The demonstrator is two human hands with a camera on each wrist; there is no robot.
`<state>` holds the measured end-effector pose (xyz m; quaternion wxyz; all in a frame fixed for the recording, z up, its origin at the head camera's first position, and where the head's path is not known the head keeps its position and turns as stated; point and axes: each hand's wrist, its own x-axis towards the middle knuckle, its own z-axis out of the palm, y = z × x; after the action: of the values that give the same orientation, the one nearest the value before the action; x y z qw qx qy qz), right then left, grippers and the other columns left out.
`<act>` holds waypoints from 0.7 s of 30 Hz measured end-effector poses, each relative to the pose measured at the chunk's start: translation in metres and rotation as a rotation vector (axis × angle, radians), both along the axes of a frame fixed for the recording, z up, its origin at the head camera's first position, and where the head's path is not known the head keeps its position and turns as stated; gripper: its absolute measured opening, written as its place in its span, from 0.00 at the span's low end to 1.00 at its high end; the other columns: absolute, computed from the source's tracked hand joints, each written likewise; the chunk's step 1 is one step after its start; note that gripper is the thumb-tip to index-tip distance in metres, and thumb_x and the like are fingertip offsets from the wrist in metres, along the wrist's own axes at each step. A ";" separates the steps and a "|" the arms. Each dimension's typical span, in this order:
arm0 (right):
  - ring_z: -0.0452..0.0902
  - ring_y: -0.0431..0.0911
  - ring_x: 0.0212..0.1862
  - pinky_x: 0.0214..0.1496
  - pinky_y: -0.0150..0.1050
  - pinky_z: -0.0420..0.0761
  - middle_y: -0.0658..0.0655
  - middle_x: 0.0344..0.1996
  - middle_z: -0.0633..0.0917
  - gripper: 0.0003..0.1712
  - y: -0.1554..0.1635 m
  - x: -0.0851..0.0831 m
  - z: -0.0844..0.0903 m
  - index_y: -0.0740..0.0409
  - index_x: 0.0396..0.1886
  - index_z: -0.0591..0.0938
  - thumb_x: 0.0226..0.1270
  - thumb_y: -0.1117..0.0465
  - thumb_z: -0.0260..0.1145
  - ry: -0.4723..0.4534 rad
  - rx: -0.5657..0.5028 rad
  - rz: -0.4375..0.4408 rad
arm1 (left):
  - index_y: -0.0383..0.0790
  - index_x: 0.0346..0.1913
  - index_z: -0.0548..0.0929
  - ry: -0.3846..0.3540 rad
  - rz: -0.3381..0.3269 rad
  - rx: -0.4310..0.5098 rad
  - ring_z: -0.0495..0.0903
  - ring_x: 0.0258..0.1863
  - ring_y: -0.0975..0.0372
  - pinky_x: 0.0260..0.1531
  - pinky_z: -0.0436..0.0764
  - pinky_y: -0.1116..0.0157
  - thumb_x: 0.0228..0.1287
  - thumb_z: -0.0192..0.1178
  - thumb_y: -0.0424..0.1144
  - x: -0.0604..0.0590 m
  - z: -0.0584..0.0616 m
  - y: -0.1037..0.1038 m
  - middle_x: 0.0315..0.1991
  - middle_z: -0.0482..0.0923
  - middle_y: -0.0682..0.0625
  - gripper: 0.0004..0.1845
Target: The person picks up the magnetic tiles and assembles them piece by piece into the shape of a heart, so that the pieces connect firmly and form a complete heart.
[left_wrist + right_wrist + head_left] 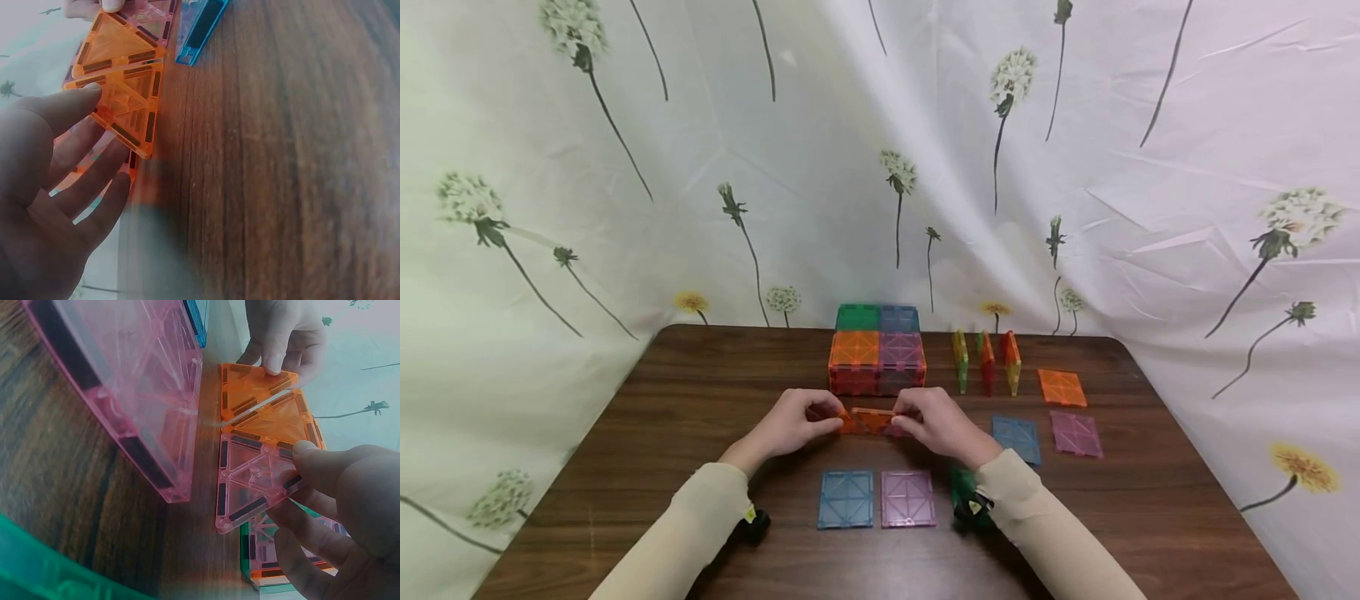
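A short row of triangle tiles (868, 419) stands on edge on the wooden table (700, 400) between my hands. My left hand (833, 419) pinches the left orange triangle (128, 106), thumb in front and fingers behind. A second orange triangle (275, 425) sits in the middle, joined to it. My right hand (901, 422) pinches the pink triangle (250, 475) at the right end, with its edge against the middle orange one.
A block of coloured square tiles (876, 350) stands just behind the hands. Three tiles (987, 362) stand on edge to its right. Flat squares lie around: blue (846, 498) and pink (908, 497) near me, blue (1017, 438), pink (1076, 433) and orange (1062, 387) at right.
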<state>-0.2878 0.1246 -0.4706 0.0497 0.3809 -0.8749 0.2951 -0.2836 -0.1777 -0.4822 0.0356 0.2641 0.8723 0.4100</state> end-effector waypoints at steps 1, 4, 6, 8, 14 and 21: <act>0.84 0.37 0.36 0.40 0.35 0.85 0.46 0.33 0.88 0.04 0.000 0.000 0.000 0.50 0.36 0.86 0.73 0.62 0.72 0.001 0.003 -0.001 | 0.49 0.47 0.90 -0.002 0.002 0.001 0.83 0.45 0.62 0.50 0.86 0.55 0.71 0.70 0.42 0.000 0.000 0.001 0.43 0.87 0.57 0.06; 0.84 0.37 0.36 0.40 0.35 0.85 0.46 0.33 0.88 0.04 0.000 0.000 0.000 0.50 0.36 0.86 0.73 0.62 0.72 0.003 0.006 -0.006 | 0.51 0.47 0.89 0.006 0.008 0.003 0.83 0.45 0.63 0.49 0.85 0.57 0.71 0.70 0.42 -0.001 -0.001 0.001 0.43 0.87 0.59 0.05; 0.84 0.37 0.36 0.40 0.35 0.85 0.46 0.34 0.89 0.04 0.000 0.000 0.000 0.50 0.36 0.86 0.73 0.62 0.72 0.002 0.004 -0.007 | 0.52 0.47 0.89 0.010 0.012 0.005 0.83 0.45 0.63 0.49 0.85 0.58 0.71 0.70 0.42 -0.001 0.000 0.001 0.43 0.86 0.59 0.05; 0.84 0.37 0.37 0.41 0.36 0.85 0.47 0.34 0.89 0.04 0.000 0.000 0.000 0.49 0.36 0.86 0.73 0.62 0.72 0.001 0.002 -0.009 | 0.53 0.47 0.89 0.013 0.017 0.010 0.83 0.45 0.63 0.49 0.85 0.58 0.71 0.71 0.41 -0.001 0.000 0.002 0.43 0.86 0.59 0.06; 0.84 0.37 0.37 0.42 0.36 0.86 0.46 0.35 0.89 0.04 0.001 0.000 0.000 0.49 0.37 0.85 0.73 0.62 0.72 -0.011 0.001 -0.015 | 0.51 0.48 0.89 0.017 0.018 0.054 0.83 0.45 0.63 0.50 0.86 0.55 0.70 0.71 0.42 0.000 0.003 0.007 0.44 0.87 0.60 0.07; 0.83 0.35 0.36 0.40 0.35 0.85 0.45 0.34 0.89 0.04 0.001 0.001 0.000 0.48 0.36 0.86 0.73 0.61 0.73 -0.012 -0.005 -0.015 | 0.50 0.43 0.91 0.077 0.023 0.091 0.83 0.40 0.64 0.46 0.86 0.54 0.69 0.72 0.39 -0.001 0.004 0.014 0.40 0.87 0.60 0.03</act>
<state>-0.2867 0.1256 -0.4705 0.0475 0.3725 -0.8772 0.2991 -0.2842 -0.1640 -0.4777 -0.0150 0.2710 0.8564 0.4392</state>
